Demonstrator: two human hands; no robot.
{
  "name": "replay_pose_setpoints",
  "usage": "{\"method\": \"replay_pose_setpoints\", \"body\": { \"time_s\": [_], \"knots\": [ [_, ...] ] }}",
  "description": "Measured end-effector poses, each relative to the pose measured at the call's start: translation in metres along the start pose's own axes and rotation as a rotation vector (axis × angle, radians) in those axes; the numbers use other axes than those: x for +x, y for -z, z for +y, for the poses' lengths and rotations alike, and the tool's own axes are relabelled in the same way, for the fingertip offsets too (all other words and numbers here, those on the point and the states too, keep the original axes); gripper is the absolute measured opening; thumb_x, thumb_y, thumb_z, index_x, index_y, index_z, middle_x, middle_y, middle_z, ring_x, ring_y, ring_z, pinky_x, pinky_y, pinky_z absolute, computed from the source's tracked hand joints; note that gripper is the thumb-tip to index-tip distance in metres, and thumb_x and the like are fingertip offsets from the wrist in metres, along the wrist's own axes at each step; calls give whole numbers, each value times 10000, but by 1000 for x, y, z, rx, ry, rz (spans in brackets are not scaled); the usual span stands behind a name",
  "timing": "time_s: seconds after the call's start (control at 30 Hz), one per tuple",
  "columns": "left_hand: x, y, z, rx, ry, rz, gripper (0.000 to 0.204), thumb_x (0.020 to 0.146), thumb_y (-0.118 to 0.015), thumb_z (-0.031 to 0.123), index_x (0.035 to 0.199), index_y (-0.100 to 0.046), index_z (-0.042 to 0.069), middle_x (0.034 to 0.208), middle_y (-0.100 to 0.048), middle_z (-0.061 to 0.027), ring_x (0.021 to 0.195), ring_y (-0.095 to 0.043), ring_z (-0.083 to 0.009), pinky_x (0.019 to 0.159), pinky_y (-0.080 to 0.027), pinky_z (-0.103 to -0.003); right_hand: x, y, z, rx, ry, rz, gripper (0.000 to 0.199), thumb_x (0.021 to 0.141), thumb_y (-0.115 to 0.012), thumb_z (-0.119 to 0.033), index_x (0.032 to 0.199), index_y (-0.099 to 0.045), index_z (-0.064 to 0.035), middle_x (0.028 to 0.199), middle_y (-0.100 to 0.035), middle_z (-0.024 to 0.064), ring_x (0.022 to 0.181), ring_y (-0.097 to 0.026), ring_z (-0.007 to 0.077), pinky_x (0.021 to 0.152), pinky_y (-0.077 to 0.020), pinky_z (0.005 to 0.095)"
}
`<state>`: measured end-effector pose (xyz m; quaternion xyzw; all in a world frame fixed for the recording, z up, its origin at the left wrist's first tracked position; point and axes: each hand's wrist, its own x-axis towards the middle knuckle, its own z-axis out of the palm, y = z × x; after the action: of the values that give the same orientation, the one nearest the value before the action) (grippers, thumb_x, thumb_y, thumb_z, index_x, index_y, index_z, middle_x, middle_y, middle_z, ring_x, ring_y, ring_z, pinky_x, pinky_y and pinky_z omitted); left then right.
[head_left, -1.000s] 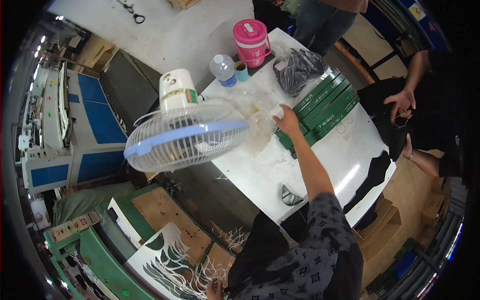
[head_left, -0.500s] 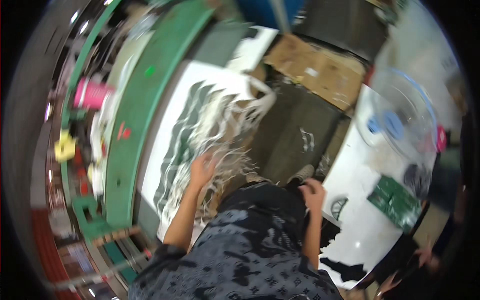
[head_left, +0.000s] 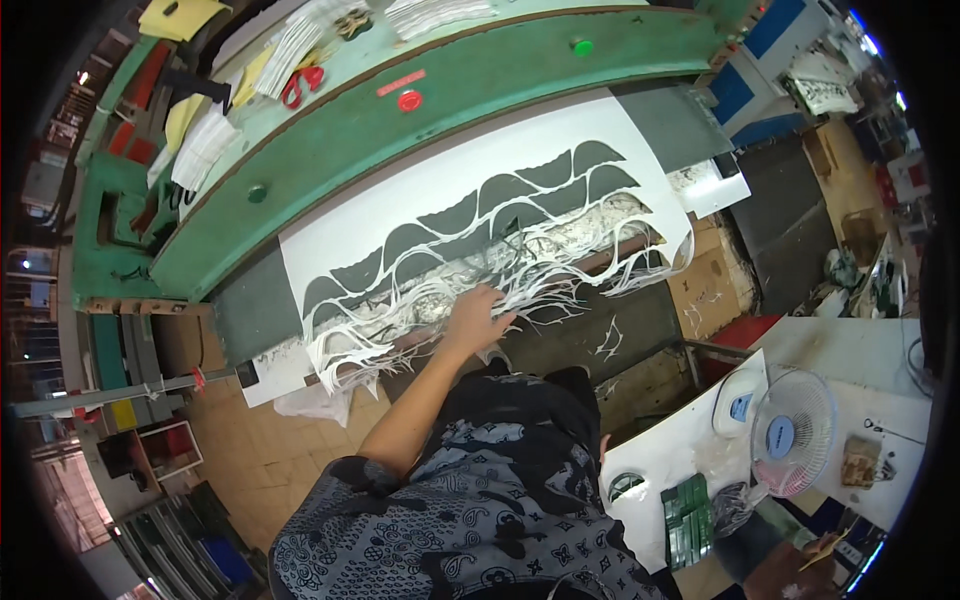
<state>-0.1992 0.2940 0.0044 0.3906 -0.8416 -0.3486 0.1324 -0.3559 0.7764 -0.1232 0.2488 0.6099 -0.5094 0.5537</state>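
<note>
My left hand [head_left: 478, 322] reaches over the near edge of a white sheet [head_left: 560, 128] cut into wavy strips. Its thumb and fingers are apart, and the fingers touch or hover just over the loose white strips [head_left: 400, 335]; I cannot tell which. Wavy cut-out gaps in the sheet show the dark grey bed [head_left: 660, 130] beneath. Thin strip ends hang in a tangle over the bed's near edge. My right hand [head_left: 605, 446] is almost wholly hidden beside my body, with only a bit of the fingers showing.
A green machine beam [head_left: 330, 130] with a red button [head_left: 410, 101] and a green button [head_left: 583, 48] spans behind the sheet. On the right, a white table [head_left: 640, 500] bears a fan [head_left: 790, 435] and a green packet [head_left: 687, 520]. Cardboard [head_left: 700, 280] lies beyond the bed's right end.
My view has turned, so the green beam now runs across the top. My left hand stays by the strips; my right hand has dropped mostly out of sight beside my body.
</note>
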Motion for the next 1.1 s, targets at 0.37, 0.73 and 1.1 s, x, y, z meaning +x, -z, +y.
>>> {"method": "replay_pose_setpoints", "body": {
  "time_s": [0.37,0.73,1.1],
  "knots": [
    [94,48,-2,242,185,-27,682,675,-900,395,1160,-683,-34,1107,-653,-254,1080,-632,-440,932,-527,-509,-21,-245,-333,-238,915,-366,592,1086,-539,-468,1488,-510,-34,1453,-601,198,1283,-609,269,1088,-468,425],
    [0,220,-120,-315,985,950,964,779,-824,591,1437,-489,-29,1146,-727,-282,973,-750,-420,908,-590,-447,-3,-386,-256,-1185,773,-845,469,961,-769,-133,1373,-591,4,1282,-703,157,1075,-699,187,934,-557,323],
    [-95,264,-253,12,840,586,760,754,-858,567,1263,-702,25,1126,-737,-235,1086,-706,-422,976,-551,-485,-57,-591,-107,-1227,1034,-897,496,876,-838,-166,1307,-642,-16,1158,-763,123,891,-732,166,783,-566,313]
  ]
}}
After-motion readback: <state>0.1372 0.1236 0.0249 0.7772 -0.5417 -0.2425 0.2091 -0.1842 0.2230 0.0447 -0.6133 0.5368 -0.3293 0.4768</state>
